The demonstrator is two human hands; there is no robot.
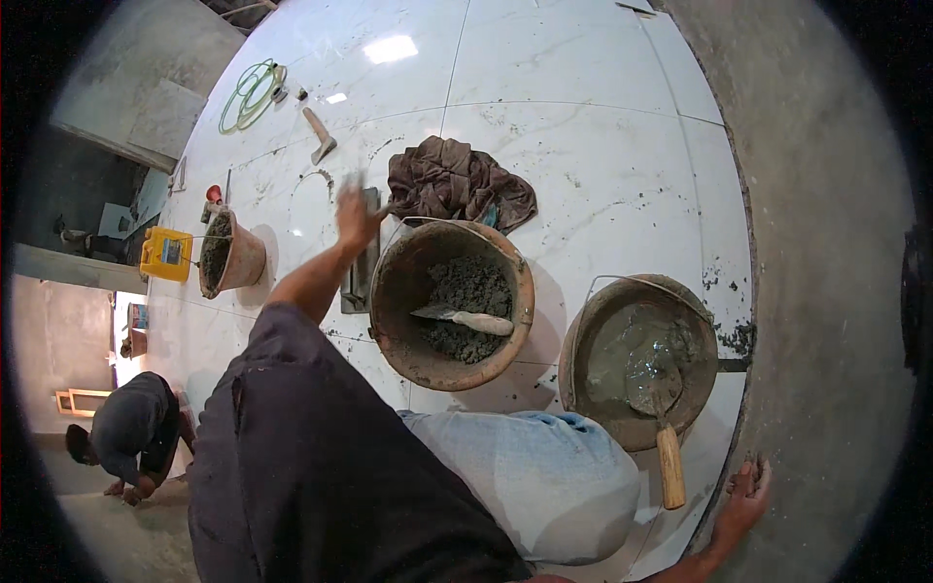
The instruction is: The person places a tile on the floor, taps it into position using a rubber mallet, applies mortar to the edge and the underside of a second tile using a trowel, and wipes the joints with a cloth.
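My left hand [356, 218] reaches out, blurred by motion, with its thumb apart from the fingers and nothing seen in it. Just beside and under it lies a long flat grey metal tool [357, 289], partly hidden by my wrist. A crumpled brown cloth [452, 180] is close to the thumb. In the middle stands a bucket [397, 335] of dark mortar, a pointing trowel [481, 322] lying on the mortar. Low on the right, my right hand [746, 496] is open at the grey wall, near a wooden-handled tool [671, 466] resting in a bucket of wet grey slurry [622, 364].
White tiles [603, 165] with mortar crumbs cover the floor. A hatchet-shaped tool [319, 136] and a coiled green hose [255, 97] lie farther off. At left are a tilted bucket [243, 257], a yellow jerrycan [167, 255] and a crouching person [136, 428]. A grey wall [816, 243] bounds the right.
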